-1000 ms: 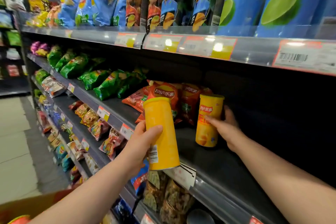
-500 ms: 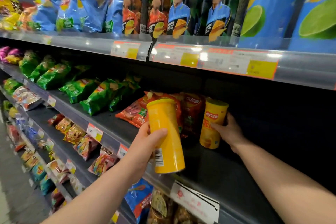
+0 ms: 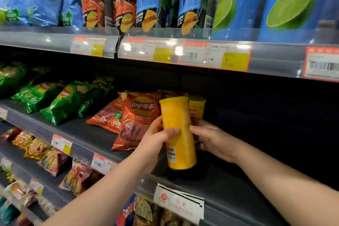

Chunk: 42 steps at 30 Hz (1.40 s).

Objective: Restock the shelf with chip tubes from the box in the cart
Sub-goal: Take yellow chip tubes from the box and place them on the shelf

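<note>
Just right of a red-orange foil chip bag (image 3: 141, 115), the left hand (image 3: 156, 145) grips a tall yellow chip tube (image 3: 177, 115) over the dark metal shelf (image 3: 229, 185), the right hand (image 3: 211, 141) touching it, grasp unclear; best set upright before release.

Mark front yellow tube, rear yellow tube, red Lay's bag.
front yellow tube (image 3: 176, 115): head view, upper side wall.
rear yellow tube (image 3: 199, 106): head view, wall under lid.
red Lay's bag (image 3: 142, 107): head view, printed logo.

Overhead light glares on the clear price rail (image 3: 165, 49); the shelf (image 3: 256, 180) recess behind lies in deep shadow. Edges bend and blur.
</note>
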{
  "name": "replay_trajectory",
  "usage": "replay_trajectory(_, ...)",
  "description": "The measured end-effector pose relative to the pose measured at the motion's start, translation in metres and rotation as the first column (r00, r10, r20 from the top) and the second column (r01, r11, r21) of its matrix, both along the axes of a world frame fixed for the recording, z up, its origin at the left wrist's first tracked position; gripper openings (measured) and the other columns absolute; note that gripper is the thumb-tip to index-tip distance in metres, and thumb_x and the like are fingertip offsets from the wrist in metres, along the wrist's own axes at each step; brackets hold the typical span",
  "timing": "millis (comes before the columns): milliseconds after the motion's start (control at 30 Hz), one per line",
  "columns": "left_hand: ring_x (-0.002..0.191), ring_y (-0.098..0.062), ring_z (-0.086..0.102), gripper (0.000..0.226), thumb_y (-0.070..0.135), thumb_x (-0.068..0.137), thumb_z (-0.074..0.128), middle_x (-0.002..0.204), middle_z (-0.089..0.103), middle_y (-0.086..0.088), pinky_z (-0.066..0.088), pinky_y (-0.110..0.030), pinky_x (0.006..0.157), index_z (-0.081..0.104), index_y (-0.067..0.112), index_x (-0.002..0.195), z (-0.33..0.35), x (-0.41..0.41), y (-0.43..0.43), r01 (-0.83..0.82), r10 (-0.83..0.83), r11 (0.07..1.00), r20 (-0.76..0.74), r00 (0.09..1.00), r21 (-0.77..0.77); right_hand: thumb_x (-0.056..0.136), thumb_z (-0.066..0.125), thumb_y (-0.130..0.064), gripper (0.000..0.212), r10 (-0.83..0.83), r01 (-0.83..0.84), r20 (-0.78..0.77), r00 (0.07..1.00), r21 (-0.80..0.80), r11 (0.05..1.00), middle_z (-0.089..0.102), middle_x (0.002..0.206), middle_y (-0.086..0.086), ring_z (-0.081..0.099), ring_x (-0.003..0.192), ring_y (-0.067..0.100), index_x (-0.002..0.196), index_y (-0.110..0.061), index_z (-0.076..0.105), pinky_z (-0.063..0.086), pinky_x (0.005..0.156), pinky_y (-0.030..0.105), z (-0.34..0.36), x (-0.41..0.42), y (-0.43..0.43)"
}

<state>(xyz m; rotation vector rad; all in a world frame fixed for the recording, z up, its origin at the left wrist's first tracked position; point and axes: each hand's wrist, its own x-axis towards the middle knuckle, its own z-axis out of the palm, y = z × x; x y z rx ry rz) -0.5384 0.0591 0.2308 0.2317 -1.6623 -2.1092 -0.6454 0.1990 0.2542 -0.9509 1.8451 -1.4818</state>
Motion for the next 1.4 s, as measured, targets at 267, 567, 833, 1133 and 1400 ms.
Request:
replay_trajectory(267,0.109,-0.013,0.058,0.057,0.04,0.077,0.073,0.123,0.058,0.004,0.048,-0.033,0.095,0.046,0.035,0.126,-0.014,-0.016,0.02,0.053,0.008,0.874,0.124,0.992,-0.483,0.07,0.08,-0.026,0.077,-0.224,0.238,-0.149,0.963,0.091,0.967,0.055,0.13,-0.002,0.055,0.116,0.019,0.133,-0.034,0.036,0.046,0.101,0.044,-0.008,-0.009,0.032)
replay_trajectory(567,0.134,-0.022,0.034,0.062,0.063,0.087,0.046,0.145,0.037,-0.001,0.03,-0.03,0.107,0.042,0.029,0.139,-0.036,-0.008,0.021,0.33,0.325,0.143,0.36,0.875,-0.933,0.067,0.084,-0.031,0.094,-0.639,0.691,-0.312,0.703,0.09,0.717,0.045,0.139,0.012,0.048,0.123,0.034,0.138,-0.016,0.023,0.044,0.1,0.049,-0.023,-0.046,0.025)
replay_trajectory(833,0.125,-0.021,0.041,0.057,0.063,0.085,0.048,0.13,0.048,0.0,0.036,-0.036,0.104,0.048,0.033,0.133,-0.039,-0.012,0.017,0.345,0.348,0.083,0.352,0.869,-0.935,0.078,0.075,-0.019,0.1,-0.464,0.546,-0.343,0.817,0.199,0.814,0.035,0.149,0.009,0.04,0.133,0.03,0.15,-0.021,0.007,0.039,0.105,0.042,-0.032,-0.058,0.036)
replay_trajectory(1133,0.126,-0.018,0.039,0.052,0.06,0.086,0.048,0.132,0.048,0.005,0.034,-0.035,0.104,0.051,0.035,0.13,-0.04,-0.011,0.017,0.323,0.341,0.093,0.335,0.878,-0.942,0.076,0.078,-0.022,0.091,-0.505,0.576,-0.33,0.798,0.167,0.8,0.04,0.145,0.009,0.043,0.13,0.031,0.146,-0.019,0.02,0.04,0.105,0.045,-0.039,-0.064,0.029)
replay_trajectory(1400,0.124,-0.019,0.041,0.052,0.06,0.085,0.048,0.128,0.05,0.005,0.036,-0.035,0.103,0.052,0.034,0.129,-0.041,-0.013,0.016,0.313,0.347,0.08,0.321,0.881,-0.946,0.077,0.077,-0.023,0.086,-0.494,0.552,-0.301,0.816,0.153,0.819,0.044,0.143,0.01,0.045,0.129,0.03,0.145,-0.018,0.024,0.04,0.104,0.043,-0.039,-0.07,0.023)
